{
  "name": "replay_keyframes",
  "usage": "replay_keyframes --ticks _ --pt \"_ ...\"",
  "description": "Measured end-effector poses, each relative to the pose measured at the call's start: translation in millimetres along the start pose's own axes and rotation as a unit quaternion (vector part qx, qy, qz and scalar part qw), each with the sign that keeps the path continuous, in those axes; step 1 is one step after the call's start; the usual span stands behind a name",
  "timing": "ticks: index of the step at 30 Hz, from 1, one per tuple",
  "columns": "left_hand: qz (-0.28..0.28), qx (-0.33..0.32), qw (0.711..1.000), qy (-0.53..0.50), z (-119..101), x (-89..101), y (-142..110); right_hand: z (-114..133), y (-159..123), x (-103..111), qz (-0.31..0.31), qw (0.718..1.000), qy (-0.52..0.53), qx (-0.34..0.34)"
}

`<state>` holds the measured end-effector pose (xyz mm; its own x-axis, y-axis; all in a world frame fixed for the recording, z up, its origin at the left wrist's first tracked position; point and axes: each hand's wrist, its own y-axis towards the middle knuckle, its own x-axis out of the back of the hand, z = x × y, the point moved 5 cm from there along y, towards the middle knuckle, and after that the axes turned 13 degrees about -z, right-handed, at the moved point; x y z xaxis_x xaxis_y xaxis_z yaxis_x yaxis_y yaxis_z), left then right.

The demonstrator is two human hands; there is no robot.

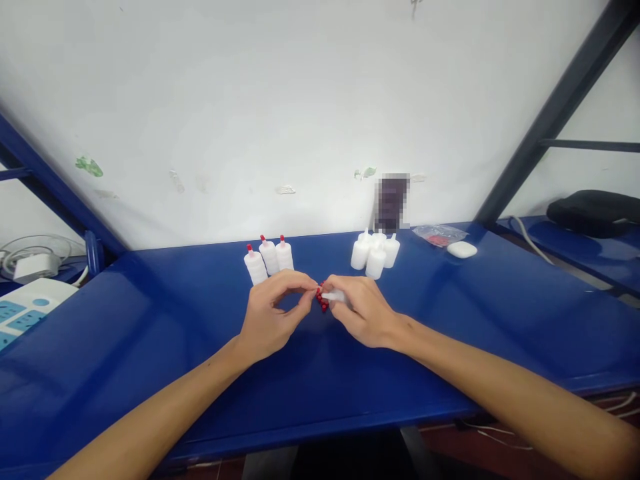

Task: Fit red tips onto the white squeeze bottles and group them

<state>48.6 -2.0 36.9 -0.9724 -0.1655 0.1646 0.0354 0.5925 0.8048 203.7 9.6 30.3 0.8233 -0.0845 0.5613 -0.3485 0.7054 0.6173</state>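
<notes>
Between thumb and fingertips, my left hand (274, 312) pinches a small red cap (317, 291). My right hand (364, 310) is closed round a white squeeze bottle (336, 295), tipped so that its nozzle points left toward the cap; most of the bottle is hidden by the fingers. A small pile of red caps (324, 305) lies on the blue table just behind and below the fingertips. Behind my left hand stand several white bottles with red caps on their nozzles (269, 255). Farther right, a group of white bottles with bare nozzles (376, 255) stands upright.
The blue table (150, 320) meets a white wall. A phone-like dark object, pixelated (392, 202), leans there. To its right lie a clear plastic bag with red bits (440, 235) and a white rounded case (461, 249). A power strip (33, 310) sits at the left edge.
</notes>
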Motion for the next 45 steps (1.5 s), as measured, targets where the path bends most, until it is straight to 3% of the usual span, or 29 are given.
replay_keyframes --ticks 18,24,29,32,35,38,42,45 --pt "0.009 0.005 0.999 -0.049 -3.9 -7.2 -1.8 -3.7 -0.5 -4.1 0.007 1.0 -0.011 0.007" --pt "0.054 -0.023 0.998 -0.033 -7.0 -7.5 -1.1 -3.5 -1.8 -4.0 0.026 0.999 -0.028 0.027" --pt "0.057 -0.013 0.998 -0.018 -2.0 -9.9 -2.5 -7.5 0.0 -5.3 0.043 0.996 -0.072 0.03" --pt "0.071 -0.047 0.996 0.033 -0.4 -7.8 -0.2 -13.1 1.9 -5.1 0.049 0.994 -0.094 0.018" --pt "0.126 -0.128 0.978 0.105 -5.3 -0.5 2.1 -19.9 4.0 -0.8 0.038 0.994 -0.101 -0.007" --pt "0.25 -0.204 0.934 0.155 -12.8 0.7 -5.5 -26.6 6.1 6.3 0.015 0.995 -0.098 -0.032" --pt "0.405 -0.228 0.86 0.213 -17.5 -13.1 -29.3 -31.8 7.8 10.8 0.0 0.995 -0.089 -0.042" --pt "0.462 -0.245 0.825 0.217 -21.7 -25.7 -45.1 -33.0 7.6 10.3 -0.004 0.995 -0.084 -0.044"
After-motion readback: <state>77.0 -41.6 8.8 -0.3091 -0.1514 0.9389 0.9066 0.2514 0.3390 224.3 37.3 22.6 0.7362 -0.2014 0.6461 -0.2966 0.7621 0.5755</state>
